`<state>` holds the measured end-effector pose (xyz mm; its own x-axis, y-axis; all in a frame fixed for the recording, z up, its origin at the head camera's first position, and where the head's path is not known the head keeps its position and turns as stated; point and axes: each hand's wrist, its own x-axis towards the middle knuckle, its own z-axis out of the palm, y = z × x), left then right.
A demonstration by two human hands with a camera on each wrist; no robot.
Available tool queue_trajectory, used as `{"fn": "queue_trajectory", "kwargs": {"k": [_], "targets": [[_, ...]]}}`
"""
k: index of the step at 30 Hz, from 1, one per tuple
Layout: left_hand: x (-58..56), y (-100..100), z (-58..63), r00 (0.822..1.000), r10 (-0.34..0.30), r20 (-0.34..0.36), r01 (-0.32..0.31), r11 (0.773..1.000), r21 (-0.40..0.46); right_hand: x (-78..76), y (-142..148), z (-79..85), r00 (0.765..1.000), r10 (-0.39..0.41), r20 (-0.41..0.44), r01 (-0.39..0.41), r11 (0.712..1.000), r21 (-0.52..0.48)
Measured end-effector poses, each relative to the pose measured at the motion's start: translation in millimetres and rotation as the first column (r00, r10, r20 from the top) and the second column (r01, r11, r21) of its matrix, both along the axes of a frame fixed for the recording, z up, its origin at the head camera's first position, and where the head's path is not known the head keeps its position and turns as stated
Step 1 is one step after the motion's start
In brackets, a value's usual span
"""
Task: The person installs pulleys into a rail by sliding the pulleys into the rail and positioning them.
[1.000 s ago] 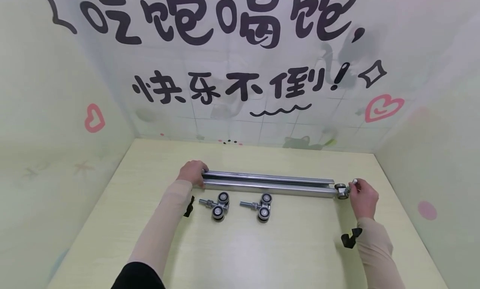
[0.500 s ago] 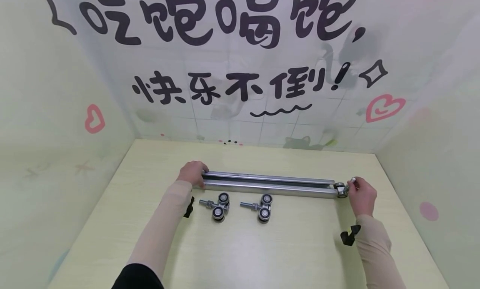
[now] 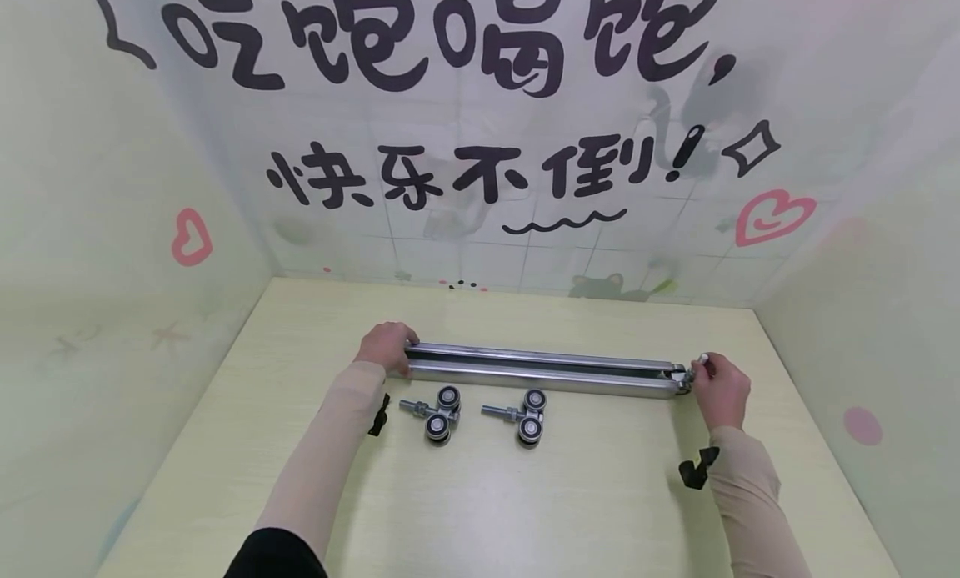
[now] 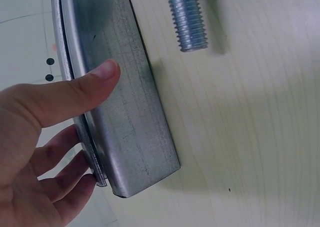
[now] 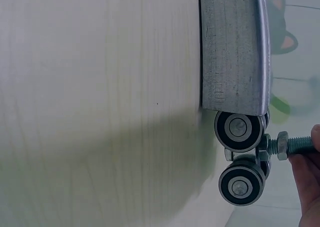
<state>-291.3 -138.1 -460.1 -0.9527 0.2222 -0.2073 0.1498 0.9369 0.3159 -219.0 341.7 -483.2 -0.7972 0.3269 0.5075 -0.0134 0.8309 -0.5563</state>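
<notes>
A long metal channel rail (image 3: 540,379) lies across the table with its slot facing up. At its left end my left hand (image 3: 386,347) grips it, thumb on the near side wall and fingers on the far side, as the left wrist view shows. My right hand (image 3: 722,389) pinches the threaded bolt of a roller trolley (image 5: 240,186) at the rail's right end. In the right wrist view, one wheel pair is partly inside the rail's end and the other pair is outside. The bolt (image 5: 299,144) points up from the slot.
Two more roller trolleys lie on the table in front of the rail, one on the left (image 3: 437,414) and one further right (image 3: 528,416), bolts pointing left. Printed wall panels (image 3: 480,253) enclose the table (image 3: 480,511) at the back and sides.
My right hand has moved slightly left with the trolley. Its leading wheels, outside the rail earlier, are now partly inside the end. The left hand keeps its grip in place.
</notes>
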Motion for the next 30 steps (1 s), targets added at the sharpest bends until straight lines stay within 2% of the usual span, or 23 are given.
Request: {"fn": "queue_trajectory", "kwargs": {"k": [9, 17, 30], "targets": [[1.1, 0.7, 0.7, 1.000, 0.005, 0.014, -0.005, 1.000, 0.005, -1.7, -3.3, -3.9, 0.999, 0.020, 0.025, -0.020, 1.000, -0.014], [-0.7, -0.1, -1.6, 1.000, -0.003, 0.008, 0.003, 1.000, 0.006, -5.0, -7.0, -5.6, 0.999, 0.037, 0.009, -0.037, 0.999, -0.008], [0.7, -0.8, 2.4, 1.000, 0.007, 0.019, -0.007, 1.000, 0.004, -6.8, -8.7, -6.9, 0.999, 0.036, 0.032, -0.035, 0.999, -0.016]]}}
